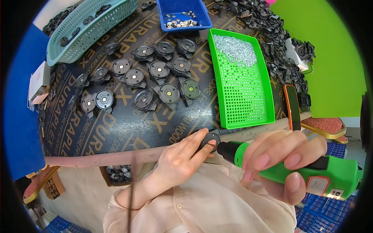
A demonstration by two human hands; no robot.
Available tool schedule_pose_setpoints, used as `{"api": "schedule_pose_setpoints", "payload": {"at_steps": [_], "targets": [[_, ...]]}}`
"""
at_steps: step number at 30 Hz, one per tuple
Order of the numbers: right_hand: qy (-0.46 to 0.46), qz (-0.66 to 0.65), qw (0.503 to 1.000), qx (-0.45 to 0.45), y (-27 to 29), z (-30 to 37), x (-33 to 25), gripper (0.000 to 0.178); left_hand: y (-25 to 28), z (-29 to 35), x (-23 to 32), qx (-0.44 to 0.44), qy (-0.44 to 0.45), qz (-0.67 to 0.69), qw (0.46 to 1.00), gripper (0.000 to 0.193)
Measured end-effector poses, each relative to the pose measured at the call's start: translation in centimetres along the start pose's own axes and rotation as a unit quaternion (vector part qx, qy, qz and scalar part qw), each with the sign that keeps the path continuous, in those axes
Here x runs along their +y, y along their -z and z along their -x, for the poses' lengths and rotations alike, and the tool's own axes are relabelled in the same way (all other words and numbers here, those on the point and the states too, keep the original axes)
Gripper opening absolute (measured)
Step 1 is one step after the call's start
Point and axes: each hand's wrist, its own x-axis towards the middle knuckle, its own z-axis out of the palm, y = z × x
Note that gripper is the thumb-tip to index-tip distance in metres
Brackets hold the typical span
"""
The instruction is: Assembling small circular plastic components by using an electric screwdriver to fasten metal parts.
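At the near edge of the table, my left hand is closed on a round black plastic part, thumb and fingers pressing at its side. My right hand wraps round a green electric screwdriver with a black nose. The tool lies nearly level, its thin bit pointing left at the face of the round part; whether the tip touches a screw I cannot tell. Several similar black round parts with side tabs lie in loose rows beyond my left hand, some with a pale or yellowish centre.
A green perforated tray holds a heap of small silver screws. Behind it are a blue bin with small round pieces and a teal basket. Black parts pile up at right, near an orange-cased phone. A box of parts sits below the table.
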Motion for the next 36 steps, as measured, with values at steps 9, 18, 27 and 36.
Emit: {"api": "schedule_pose_setpoints", "payload": {"at_steps": [9,18,27,36], "targets": [[0.041,0.023,0.997,-0.054,-0.2,-1.2,0.9,0.021,0.0,0.1,0.2,-0.007,-0.006,-0.027,1.0,0.021],[0.131,-0.05,0.987,0.079,1.2,-2.3,1.1,0.019,-0.5,0.2,-0.1,0.009,-0.014,-0.017,1.0,0.024],[0.183,0.126,0.957,0.188,5.9,-7.0,7.1,0.019,-1.1,0.2,0.1,0.062,0.01,-0.011,0.998,0.032],[0.105,0.157,0.962,0.196,4.8,-7.0,6.5,0.023,-1.1,0.3,0.2,0.06,0.011,-0.004,0.998,0.034]]}}
